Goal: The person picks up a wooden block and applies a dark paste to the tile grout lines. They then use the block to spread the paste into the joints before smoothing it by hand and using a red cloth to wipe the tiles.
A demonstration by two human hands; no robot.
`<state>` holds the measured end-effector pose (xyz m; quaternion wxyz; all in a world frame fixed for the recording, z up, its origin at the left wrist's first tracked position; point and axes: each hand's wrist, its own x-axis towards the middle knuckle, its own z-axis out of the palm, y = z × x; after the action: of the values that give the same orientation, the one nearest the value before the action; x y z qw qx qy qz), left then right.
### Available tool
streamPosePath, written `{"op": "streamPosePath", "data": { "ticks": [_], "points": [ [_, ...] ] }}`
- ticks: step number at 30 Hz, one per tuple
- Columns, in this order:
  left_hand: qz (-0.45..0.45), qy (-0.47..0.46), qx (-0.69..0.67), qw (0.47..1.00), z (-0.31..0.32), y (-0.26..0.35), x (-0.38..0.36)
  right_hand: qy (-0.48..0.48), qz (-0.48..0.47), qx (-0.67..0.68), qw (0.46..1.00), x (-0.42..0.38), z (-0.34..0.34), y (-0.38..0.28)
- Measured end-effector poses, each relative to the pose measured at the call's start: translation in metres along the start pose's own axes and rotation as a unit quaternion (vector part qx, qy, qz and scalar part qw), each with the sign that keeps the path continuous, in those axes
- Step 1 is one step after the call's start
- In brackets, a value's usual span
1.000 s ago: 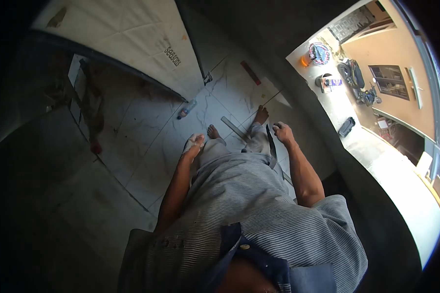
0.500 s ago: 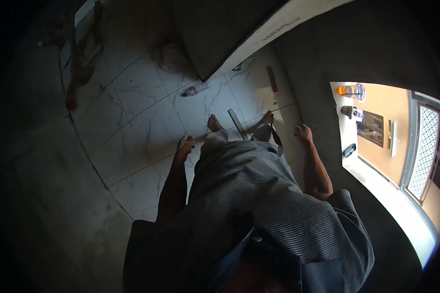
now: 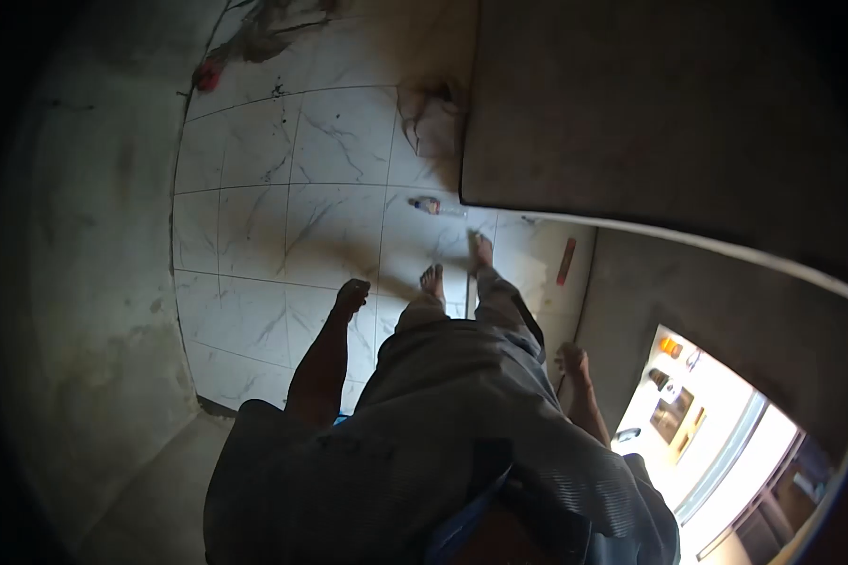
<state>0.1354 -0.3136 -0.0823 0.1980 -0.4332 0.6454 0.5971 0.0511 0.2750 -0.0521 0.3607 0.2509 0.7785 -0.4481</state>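
Note:
I stand barefoot on a white marbled tile floor (image 3: 254,235), looking down my grey striped shirt (image 3: 462,424). My left hand (image 3: 351,296) hangs beside my left thigh, fingers curled in, holding nothing. Down at my right side my right hand (image 3: 572,360) is loosely curled and also holds nothing. My feet (image 3: 432,280) point toward a small plastic bottle (image 3: 427,204) lying on the tiles just ahead. A red strip (image 3: 565,261) lies on the floor to the right of my feet.
A large dark panel (image 3: 650,113) covers the upper right, its pale edge running along the floor. Bare grey cement (image 3: 94,311) borders the tiles on the left. A small red object (image 3: 205,75) lies at the far tile edge. A bright opening (image 3: 697,424) shows sunlit ground at lower right.
The view has swung round, so the floor and bright opening have shifted clockwise. My arms have dropped closer to my sides. The flat metal ruler by my feet is no longer plainly visible.

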Motion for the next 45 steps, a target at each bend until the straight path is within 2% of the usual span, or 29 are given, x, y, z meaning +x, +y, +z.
{"op": "streamPosePath", "data": {
  "ticks": [1,2,3,4,5,6,7,8,10,12,15,17,20,21,22,23,24,28,30,31,34,36,38,39,40,42,43,44,45],
  "points": [
    [-0.003,-0.034,-0.058,0.998,0.008,-0.009,0.010,0.006,0.002,-0.019,1.000,0.002,0.000,-0.007],
    [0.099,-0.089,-0.116,0.984,0.016,-0.011,0.006,0.013,0.004,-0.034,0.999,0.007,0.001,-0.022],
    [0.098,-0.097,-0.080,0.987,0.028,-0.005,0.015,0.007,-0.010,-0.034,0.999,0.022,-0.002,-0.045],
    [0.148,-0.048,0.056,0.986,0.044,-0.003,0.028,0.000,0.018,-0.095,0.995,0.034,0.001,-0.066],
    [0.185,-0.074,0.080,0.977,0.053,0.017,0.023,-0.005,0.048,-0.156,0.987,0.045,0.004,-0.081],
    [0.178,-0.001,0.114,0.977,0.071,0.044,0.011,-0.008,0.042,-0.155,0.987,0.071,0.007,-0.085],
    [0.145,0.016,0.188,0.971,0.074,0.058,0.022,-0.013,-0.235,-0.295,0.926,0.114,0.009,-0.080],
    [0.108,0.032,0.259,0.959,0.077,0.072,0.038,-0.019,-0.488,-0.406,0.772,0.146,0.008,-0.088],
    [0.075,0.057,0.206,0.974,0.070,0.113,0.036,-0.064,-0.535,-0.440,0.718,0.151,0.034,-0.174],
    [0.042,0.081,0.152,0.984,0.057,0.136,0.026,-0.073,-0.478,-0.159,0.861,0.118,0.070,-0.258],
    [0.016,0.054,0.124,0.991,0.029,0.154,0.040,-0.090,-0.441,-0.151,0.880,0.143,0.114,-0.328],
    [0.006,0.035,0.137,0.990,0.004,0.146,0.059,-0.111,-0.304,-0.048,0.945,0.143,0.136,-0.369],
    [-0.025,0.025,0.116,0.993,-0.055,0.138,0.117,-0.048,-0.314,-0.061,0.946,0.208,0.166,-0.342],
    [0.058,0.023,0.222,0.973,-0.087,0.139,0.135,-0.023,-0.320,-0.155,0.934,0.247,0.170,-0.308],
    [0.138,0.018,0.317,0.938,-0.108,0.148,0.138,-0.019,-0.307,-0.157,0.938,0.224,0.178,-0.319],
    [0.115,0.018,0.130,0.985,-0.134,0.154,0.134,-0.017,-0.159,-0.130,0.978,0.203,0.182,-0.335],
    [-0.032,-0.010,-0.047,0.998,-0.166,0.176,0.133,-0.014,-0.008,-0.096,0.995,0.186,0.192,-0.349],
    [-0.047,0.016,0.024,0.998,-0.284,0.187,0.173,0.005,0.045,-0.021,0.999,0.145,0.241,-0.350],
    [-0.078,0.041,0.043,0.995,-0.325,0.211,0.190,-0.021,0.051,0.016,0.998,0.129,0.265,-0.357],
    [-0.078,0.032,0.057,0.995,-0.334,0.224,0.198,-0.014,-0.026,0.024,0.999,0.124,0.280,-0.359],
    [-0.127,0.035,0.089,0.987,-0.357,0.260,0.235,-0.034,-0.033,0.004,0.999,0.146,0.312,-0.350],
    [-0.095,0.016,0.094,0.991,-0.349,0.286,0.259,-0.006,-0.123,-0.085,0.989,0.172,0.332,-0.358],
    [-0.092,-0.015,0.100,0.991,-0.325,0.324,0.277,-0.001,-0.163,-0.061,0.985,0.212,0.351,-0.364],
    [-0.090,-0.053,0.123,0.987,-0.318,0.336,0.294,0.023,-0.133,-0.057,0.989,0.220,0.358,-0.402],
    [-0.085,-0.091,0.145,0.982,-0.310,0.350,0.315,-0.024,-0.094,-0.089,0.991,0.239,0.362,-0.431],
    [-0.084,-0.084,0.249,0.961,-0.284,0.374,0.350,-0.039,-0.247,-0.334,0.909,0.292,0.374,-0.479],
    [-0.033,-0.115,0.259,0.958,-0.276,0.389,0.362,0.020,-0.354,-0.258,0.899,0.312,0.385,-0.502],
    [0.000,-0.098,0.379,0.920,-0.262,0.416,0.374,0.000,-0.390,-0.331,0.859,0.353,0.397,-0.499],
    [0.068,-0.095,0.401,0.909,-0.261,0.417,0.393,0.003,-0.371,-0.294,0.881,0.369,0.405,-0.541]
  ]
}}
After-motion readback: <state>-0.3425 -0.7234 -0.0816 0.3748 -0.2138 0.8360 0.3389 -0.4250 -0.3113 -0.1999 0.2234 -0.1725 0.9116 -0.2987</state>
